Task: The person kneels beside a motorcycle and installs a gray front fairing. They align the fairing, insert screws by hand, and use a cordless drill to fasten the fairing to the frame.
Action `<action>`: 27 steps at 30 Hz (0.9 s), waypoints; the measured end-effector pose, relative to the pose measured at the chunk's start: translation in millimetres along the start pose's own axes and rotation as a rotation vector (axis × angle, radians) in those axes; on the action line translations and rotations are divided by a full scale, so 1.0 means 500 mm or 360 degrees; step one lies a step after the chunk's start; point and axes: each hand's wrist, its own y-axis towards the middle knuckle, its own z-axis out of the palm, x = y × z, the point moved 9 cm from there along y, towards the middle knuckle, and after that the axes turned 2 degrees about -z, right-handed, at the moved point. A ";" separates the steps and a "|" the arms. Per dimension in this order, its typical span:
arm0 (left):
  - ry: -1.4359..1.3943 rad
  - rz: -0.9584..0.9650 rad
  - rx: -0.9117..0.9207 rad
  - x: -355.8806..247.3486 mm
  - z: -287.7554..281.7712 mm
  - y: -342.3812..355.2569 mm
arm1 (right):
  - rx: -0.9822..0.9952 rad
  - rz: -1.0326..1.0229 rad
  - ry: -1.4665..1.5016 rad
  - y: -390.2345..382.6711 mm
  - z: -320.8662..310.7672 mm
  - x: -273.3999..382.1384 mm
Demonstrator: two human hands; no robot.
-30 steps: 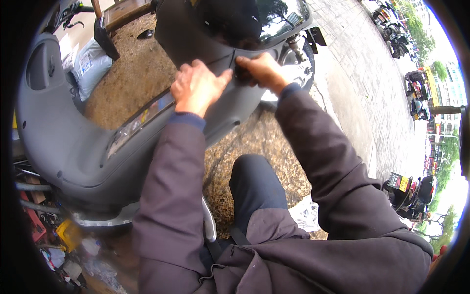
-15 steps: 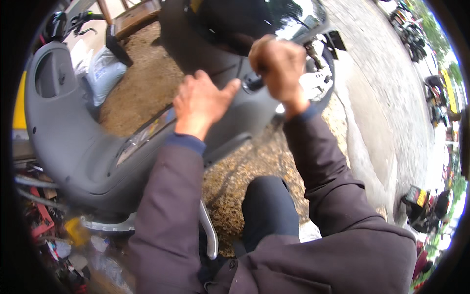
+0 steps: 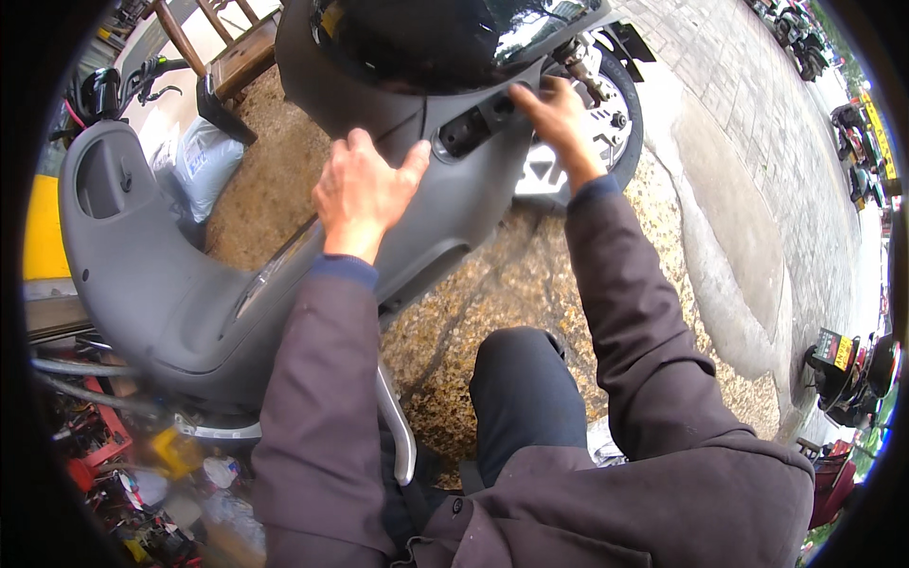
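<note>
A grey scooter body panel [image 3: 454, 204] stretches across the view, below a glossy black seat [image 3: 426, 47]. My left hand [image 3: 365, 194] lies against the panel, fingers spread and thumb out, holding nothing. My right hand [image 3: 561, 123] is at the panel's rear end, thumb on the outer face and fingers partly hidden around its edge. Between the hands is a dark oblong recess [image 3: 464, 133] with a black fitting [image 3: 496, 108] at its rear end, close to my right thumb. The white rear wheel [image 3: 611, 123] shows behind my right hand.
A wooden chair [image 3: 241, 71] and white plastic bags [image 3: 204, 166] stand beyond the scooter. Tools and a red tray [image 3: 99, 440] lie at lower left. The silver stand lever [image 3: 398, 431] sticks out near my knee. Parked scooters [image 3: 857, 364] line the paved right side.
My right hand has come down from a blurred, raised fist to the panel's rear edge, uncovering the recess. My left hand keeps to the panel. The view has shifted slightly.
</note>
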 end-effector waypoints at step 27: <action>-0.0097 0.0782 -0.0332 -0.057 -0.012 -0.049 | -0.0020 0.0154 0.0924 0.029 0.073 -0.057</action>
